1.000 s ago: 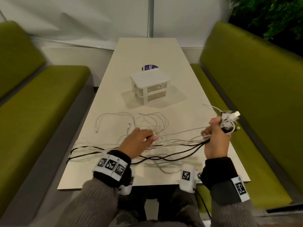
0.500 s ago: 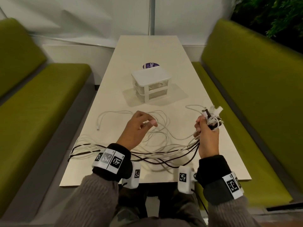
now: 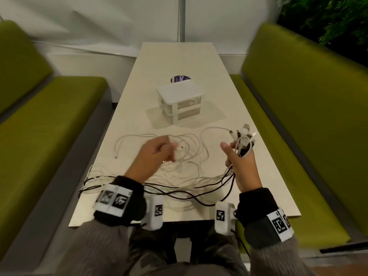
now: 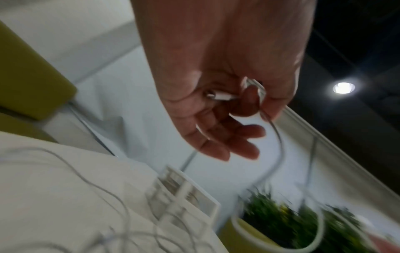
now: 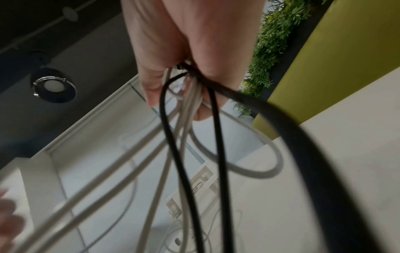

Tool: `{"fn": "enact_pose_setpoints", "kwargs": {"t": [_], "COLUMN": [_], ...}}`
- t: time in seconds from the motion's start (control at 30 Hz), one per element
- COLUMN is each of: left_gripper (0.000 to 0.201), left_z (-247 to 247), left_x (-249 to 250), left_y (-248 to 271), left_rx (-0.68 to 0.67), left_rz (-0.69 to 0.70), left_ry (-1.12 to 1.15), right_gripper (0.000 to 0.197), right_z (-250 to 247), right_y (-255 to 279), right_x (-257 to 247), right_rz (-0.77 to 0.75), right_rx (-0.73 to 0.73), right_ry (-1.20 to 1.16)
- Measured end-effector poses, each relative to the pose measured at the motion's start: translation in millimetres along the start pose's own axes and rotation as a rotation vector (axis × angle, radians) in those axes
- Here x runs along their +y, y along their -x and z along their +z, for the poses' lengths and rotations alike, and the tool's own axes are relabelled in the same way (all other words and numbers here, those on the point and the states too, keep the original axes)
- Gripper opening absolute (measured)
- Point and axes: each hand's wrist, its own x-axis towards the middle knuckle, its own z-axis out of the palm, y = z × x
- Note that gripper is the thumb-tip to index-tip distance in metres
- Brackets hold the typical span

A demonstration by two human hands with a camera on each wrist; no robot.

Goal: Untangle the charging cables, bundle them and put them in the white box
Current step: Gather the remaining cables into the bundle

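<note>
White and black charging cables point(image 3: 179, 176) sprawl in loops over the near half of the table point(image 3: 258, 176). My right hand point(image 3: 237, 154) is raised above the table's right side and grips a bunch of cable ends, whose plugs point(image 3: 244, 134) stick up past its fingers; black and white strands point(image 5: 188, 137) hang from its fist. My left hand point(image 3: 159, 152), blurred, is lifted over the white loops and pinches a white cable plug point(image 4: 223, 96) between thumb and fingers, its cord point(image 4: 279, 145) trailing down. The white box point(image 3: 180, 101), a small two-drawer unit, stands at mid table beyond both hands.
Green benches point(image 3: 39, 136) flank the table on both sides. A purple round sticker point(image 3: 179, 79) lies behind the box. One white cable end point(image 3: 116, 154) lies loose at the left. Green plants point(image 3: 328, 20) are at the far right. The table's near edge point(image 3: 179, 222) is just before my wrists.
My left hand left the tabletop and rose forward with a white plug pinched in it. My right hand drew inward and tilted upright, so the cables between the hands went slack.
</note>
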Motion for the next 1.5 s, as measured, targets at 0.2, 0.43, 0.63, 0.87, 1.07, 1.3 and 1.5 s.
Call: {"fn": "enact_pose_setpoints", "kwargs": {"t": [0.2, 0.43, 0.63, 0.87, 1.07, 1.3, 1.5], "left_gripper": [0.026, 0.024, 0.019, 0.060, 0.036, 0.020, 0.013], "left_z": [-77, -101, -91, -81, 0, 95, 90], "left_x": [-15, -42, -61, -57, -9, 31, 19], "left_y": [33, 43, 38, 43, 16, -15, -23], "left_rx": [0.552, 0.723, 0.417, 0.136, 0.105, -0.244, -0.385], "left_rz": [-0.002, -0.187, -0.601, -0.956, -0.043, 0.054, -0.024], "left_ry": [0.214, -0.207, -0.681, -0.939, -0.517, -0.371, -0.240], "right_gripper": [0.032, 0.031, 0.030, 0.026, 0.032, 0.050, 0.036], "right_z": [3, 7, 9, 8, 9, 6, 9], "right_y": [6, 9, 10, 9, 8, 12, 14], "right_x": [-5, -9, -7, -5, -1, 1, 1], "right_rz": [0.068, 0.094, 0.041, 0.041, 0.046, 0.008, 0.039], "right_rx": [0.010, 0.006, -0.092, -0.043, -0.016, -0.043, -0.086], "right_ry": [-0.235, -0.232, -0.262, -0.295, -0.246, -0.121, -0.133]}}
